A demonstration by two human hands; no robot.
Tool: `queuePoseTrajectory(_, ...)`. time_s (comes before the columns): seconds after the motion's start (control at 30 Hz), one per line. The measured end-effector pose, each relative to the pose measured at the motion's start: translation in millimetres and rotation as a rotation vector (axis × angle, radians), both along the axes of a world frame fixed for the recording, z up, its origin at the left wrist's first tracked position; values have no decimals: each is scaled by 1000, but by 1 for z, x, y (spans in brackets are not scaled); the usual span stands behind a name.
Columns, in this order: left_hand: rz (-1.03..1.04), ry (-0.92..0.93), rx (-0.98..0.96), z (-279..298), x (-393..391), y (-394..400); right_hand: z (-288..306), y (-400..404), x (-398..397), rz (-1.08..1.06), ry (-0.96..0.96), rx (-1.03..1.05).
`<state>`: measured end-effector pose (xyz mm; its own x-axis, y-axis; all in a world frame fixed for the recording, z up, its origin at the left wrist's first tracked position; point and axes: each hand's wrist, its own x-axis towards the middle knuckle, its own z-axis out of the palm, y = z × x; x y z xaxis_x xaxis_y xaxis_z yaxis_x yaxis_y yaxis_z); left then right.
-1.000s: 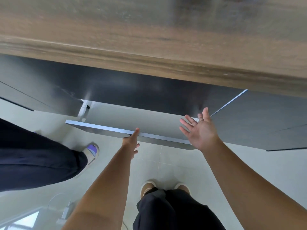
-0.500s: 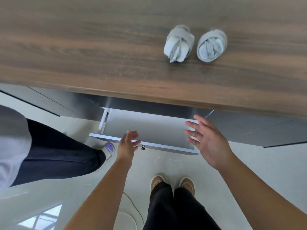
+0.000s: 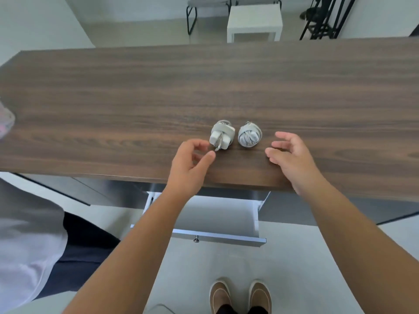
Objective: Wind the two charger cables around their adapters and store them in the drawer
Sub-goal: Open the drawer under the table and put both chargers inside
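Two white chargers with their cables wound round them sit side by side on the wooden tabletop (image 3: 113,105): the left charger (image 3: 221,135) and the right charger (image 3: 249,134). My left hand (image 3: 189,163) hovers just left of and below the left charger, fingers loosely curled, holding nothing. My right hand (image 3: 292,155) hovers to the right of the right charger, fingers relaxed and apart from it. Under the table's near edge the white drawer (image 3: 217,217) stands pulled out, with nothing visible in the part I can see.
Another person in a white top and dark trousers (image 3: 34,241) stands at the left. Beyond the table are a white stool (image 3: 255,19) and black chair legs (image 3: 190,17). My brown shoes (image 3: 240,295) are on the pale floor below the drawer.
My view rose from the drawer to the tabletop. Both hands left the drawer front and moved up over the table towards the two wound chargers. The drawer stays open.
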<state>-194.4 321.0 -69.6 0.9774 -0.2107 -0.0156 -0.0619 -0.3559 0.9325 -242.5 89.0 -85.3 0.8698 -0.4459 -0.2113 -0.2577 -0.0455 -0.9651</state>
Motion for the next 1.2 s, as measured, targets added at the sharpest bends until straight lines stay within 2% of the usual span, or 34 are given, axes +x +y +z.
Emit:
queuePoseTrajectory(0.13, 45, 207, 62, 12, 45, -33, 2, 2, 26, 202, 54, -232)
queuePoseTrajectory(0.27, 6, 338, 191, 19, 73, -53, 0, 4, 48, 344, 29, -500)
queuePoseTrajectory(0.37, -45, 395, 242, 27, 77, -62, 1, 1, 55, 371, -3, -526)
queuePoseTrajectory(0.53, -57, 441, 216, 22, 78, -60, -1, 4, 50, 303, -81, -489)
queuePoseTrajectory(0.73, -31, 442, 149, 16, 71, -56, 3, 2, 37, 249, -101, -381)
queuePoseTrajectory(0.87, 34, 442, 66, 15, 58, -53, 2, 0, 22, 191, -107, -227)
queuePoseTrajectory(1.0, 42, 470, 6, 19, 38, -44, 5, 1, 1, 124, -165, 111)
queuePoseTrajectory(1.1, -49, 525, -64, 27, 15, -39, 10, 5, -19, 103, -150, 321)
queuePoseTrajectory(1.2, -145, 575, -142, 31, -14, -27, 16, 10, -44, 177, -88, 490)
